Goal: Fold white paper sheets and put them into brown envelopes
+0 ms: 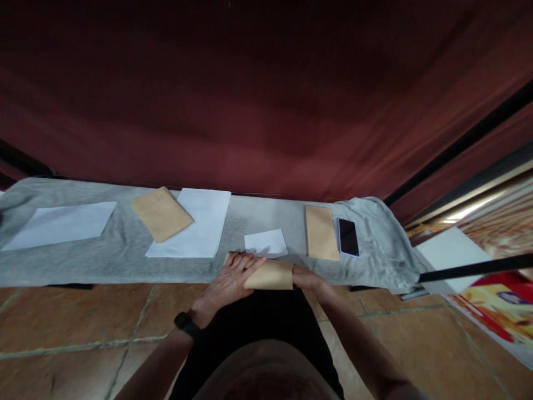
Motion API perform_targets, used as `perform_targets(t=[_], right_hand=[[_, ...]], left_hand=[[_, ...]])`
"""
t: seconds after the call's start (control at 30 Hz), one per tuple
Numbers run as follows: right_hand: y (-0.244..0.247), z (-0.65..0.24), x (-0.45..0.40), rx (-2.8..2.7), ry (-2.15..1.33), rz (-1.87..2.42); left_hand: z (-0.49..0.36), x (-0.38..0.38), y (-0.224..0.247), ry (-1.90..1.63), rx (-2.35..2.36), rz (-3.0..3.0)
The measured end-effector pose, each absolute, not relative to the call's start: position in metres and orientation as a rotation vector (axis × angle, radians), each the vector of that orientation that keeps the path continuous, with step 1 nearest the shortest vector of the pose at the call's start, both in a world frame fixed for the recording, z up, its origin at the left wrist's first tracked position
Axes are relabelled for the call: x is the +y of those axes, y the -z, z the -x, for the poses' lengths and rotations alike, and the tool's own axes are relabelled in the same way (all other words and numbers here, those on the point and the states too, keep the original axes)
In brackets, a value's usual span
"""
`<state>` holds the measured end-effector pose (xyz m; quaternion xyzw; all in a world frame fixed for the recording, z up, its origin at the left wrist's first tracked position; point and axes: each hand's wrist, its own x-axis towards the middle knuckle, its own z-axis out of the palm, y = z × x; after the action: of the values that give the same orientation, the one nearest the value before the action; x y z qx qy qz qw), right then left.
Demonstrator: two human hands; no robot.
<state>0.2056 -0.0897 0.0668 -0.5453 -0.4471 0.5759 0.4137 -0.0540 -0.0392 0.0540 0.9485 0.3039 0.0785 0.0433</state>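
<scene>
A brown paper envelope [272, 275] lies across my lap at the front edge of the cloth-covered surface. My left hand [233, 279] rests over its left part, fingers laid across the paper and holding it. At its right end, which bulges a little, my right hand [306, 277] grips the envelope; those fingertips are hidden behind or inside the paper. Just beyond the envelope a small white sheet [266, 243] lies flat. Farther right is another brown envelope [322, 233], also flat.
A phone [348, 237] lies at right on the grey cloth [283, 214]. Leftward, a brown envelope [161, 215] overlaps white sheets [202, 222], and a white sheet [62, 223] lies beyond. A dark red curtain [250, 111] hangs behind. Black bars [474, 270] stand at right.
</scene>
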Motion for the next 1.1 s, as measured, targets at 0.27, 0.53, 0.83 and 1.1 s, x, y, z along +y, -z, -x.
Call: perform_targets(t=[0.27, 0.53, 0.83, 1.1], right_hand=[[-0.055, -0.24, -0.092, -1.415, -1.584, 1.339], [-0.041, -0.226, -0.096, -1.709, -1.23, 1.348], [-0.022, -0.201, -0.093, -1.784, -0.901, 1.515], [-0.025, -0.202, -0.103, -1.85, -0.857, 1.452]], left_hand=[[0.066, -0.047, -0.057, -0.341, 1.101, -2.85], [0.087, -0.042, -0.052, -0.408, 1.285, -2.774], [0.082, -0.034, -0.042, -0.335, 1.236, -2.729], [0.069, -0.032, -0.036, -0.167, 1.174, -2.605]])
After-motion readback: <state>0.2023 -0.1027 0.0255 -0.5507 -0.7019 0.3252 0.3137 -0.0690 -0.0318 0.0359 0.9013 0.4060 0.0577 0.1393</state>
